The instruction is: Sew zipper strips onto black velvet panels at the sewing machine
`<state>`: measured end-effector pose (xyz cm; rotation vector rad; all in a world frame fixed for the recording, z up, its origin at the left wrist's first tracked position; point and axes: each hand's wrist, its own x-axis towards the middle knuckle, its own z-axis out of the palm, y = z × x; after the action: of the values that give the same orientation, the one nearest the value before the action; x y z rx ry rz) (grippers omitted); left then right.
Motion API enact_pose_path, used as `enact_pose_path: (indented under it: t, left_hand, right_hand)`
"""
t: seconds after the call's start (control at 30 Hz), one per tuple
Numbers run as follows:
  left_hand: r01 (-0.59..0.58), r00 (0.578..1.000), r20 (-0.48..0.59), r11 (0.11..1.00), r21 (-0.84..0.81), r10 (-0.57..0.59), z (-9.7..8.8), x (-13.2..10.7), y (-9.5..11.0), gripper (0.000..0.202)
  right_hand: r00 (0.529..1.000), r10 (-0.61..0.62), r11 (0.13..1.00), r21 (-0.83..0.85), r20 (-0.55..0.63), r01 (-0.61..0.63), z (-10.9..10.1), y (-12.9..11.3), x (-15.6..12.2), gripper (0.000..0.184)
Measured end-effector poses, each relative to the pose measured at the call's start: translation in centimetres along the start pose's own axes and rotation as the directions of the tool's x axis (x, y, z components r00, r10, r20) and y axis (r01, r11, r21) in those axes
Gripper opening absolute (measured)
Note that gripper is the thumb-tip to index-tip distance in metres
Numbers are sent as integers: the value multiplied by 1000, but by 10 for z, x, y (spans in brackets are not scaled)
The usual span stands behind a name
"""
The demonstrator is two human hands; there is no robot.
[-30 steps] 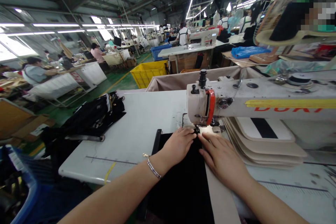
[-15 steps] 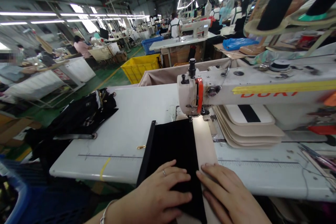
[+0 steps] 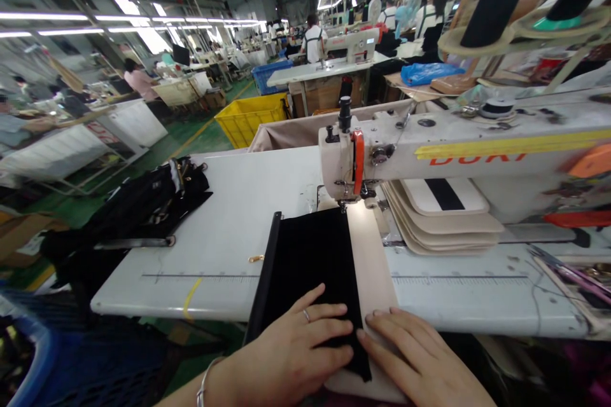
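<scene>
A black fabric panel [image 3: 310, 254] lies on a beige panel [image 3: 370, 267], both running from the sewing machine's needle [image 3: 342, 203] toward me across the white table [image 3: 229, 235]. My left hand [image 3: 291, 346] lies flat with fingers stretched out on the near end of the black fabric. My right hand [image 3: 415, 356] rests flat beside it on the beige panel's near end, fingertips at the black fabric's edge. The white sewing machine [image 3: 429, 146] stands behind, its head over the far end of the panels.
A pile of black bags or pieces [image 3: 143, 210] lies at the table's left. Stacked beige panels [image 3: 443, 222] sit under the machine arm. A yellow bin [image 3: 248, 117] and other workstations with people stand beyond. A blue crate [image 3: 28, 356] sits at lower left.
Both hands have slid from the needle area back to the near end of the panels. The panels now lie stretched out toward me, and the view has shifted slightly.
</scene>
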<state>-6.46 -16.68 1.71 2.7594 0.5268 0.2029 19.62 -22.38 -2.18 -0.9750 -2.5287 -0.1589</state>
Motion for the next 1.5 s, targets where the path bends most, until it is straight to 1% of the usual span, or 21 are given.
enact_pose_path:
  t: [0.07,0.1,0.13,0.2,0.23,0.3,0.37,0.43,0.5,0.6,0.73,0.83,0.9,0.97,1.03,1.1,1.17,1.2,1.27,1.4,1.5]
  left_hand:
    - [14,1000,23,1000,-20,-14,-5,3,0,24]
    - [24,999,38,999,-36,-23,-8,5,1,23]
    - [38,998,49,998,-55,-35,-10,7,1,23]
    - [63,996,65,994,-93,-57,-14,10,1,23]
    - [75,996,65,991,-108,-68,-15,11,2,22]
    - [88,995,57,988,-129,-81,-16,13,2,22]
    - [95,995,47,985,-144,-89,-15,14,2,20]
    - [106,994,33,983,-150,-102,-13,15,2,18]
    - [109,994,16,982,-152,-108,-11,14,2,17]
    - [95,995,-12,983,-154,-98,-10,12,2,18]
    - [83,996,-12,982,-170,-87,-9,10,2,23]
    - [82,997,2,983,-165,-83,-7,8,2,28]
    - [76,997,4,986,-151,-76,-5,8,1,27]
    - [63,998,-1,989,-132,-64,-3,7,1,24]
    - [44,999,-12,993,-112,-46,-2,7,2,22]
    - [25,999,-40,996,-86,-29,0,7,2,21]
    - [5,997,-80,999,-52,-10,2,7,2,19]
    - [-5,995,-98,999,-36,2,3,6,2,18]
    - [-20,993,-114,1000,-10,19,6,5,2,17]
    - [-13,991,-134,1000,6,14,7,3,3,15]
    - [16,993,-113,999,-40,-20,0,7,6,14]
  right_hand:
    - [998,62,998,20,-20,-61,-10,12,-1,47]
    - [990,133,991,20,-45,-132,-17,23,-1,43]
    - [970,228,974,7,-79,-228,-24,37,0,40]
    - [899,416,903,-54,-136,-426,-37,74,5,38]
    - [866,476,865,-94,-154,-492,-41,95,10,39]
    - [831,536,810,-187,-146,-555,-45,136,24,51]
    - [795,591,742,-296,-132,-601,-40,167,41,73]
    - [749,656,668,-386,-99,-636,-30,186,56,81]
    - [722,691,640,-427,-43,-639,-22,191,64,74]
    - [726,687,662,-434,27,-610,-16,182,58,68]
    - [733,678,679,-437,65,-590,-20,169,33,82]
    - [748,664,688,-415,25,-596,-28,162,24,80]
    - [787,616,719,-377,-46,-584,-37,147,22,73]
    - [840,529,788,-297,-122,-539,-45,118,22,60]
    - [899,408,885,-172,-161,-432,-49,77,20,41]
    - [957,262,962,-43,-123,-269,-46,34,16,28]
    - [990,114,993,32,-86,-112,-35,2,11,25]
    - [995,67,997,33,-79,-64,-29,-9,9,26]
    - [995,37,999,-6,-91,-38,-14,-21,5,29]
    - [973,129,991,-8,-191,-133,8,-24,2,33]
    - [952,164,986,48,-259,-157,15,-24,3,35]
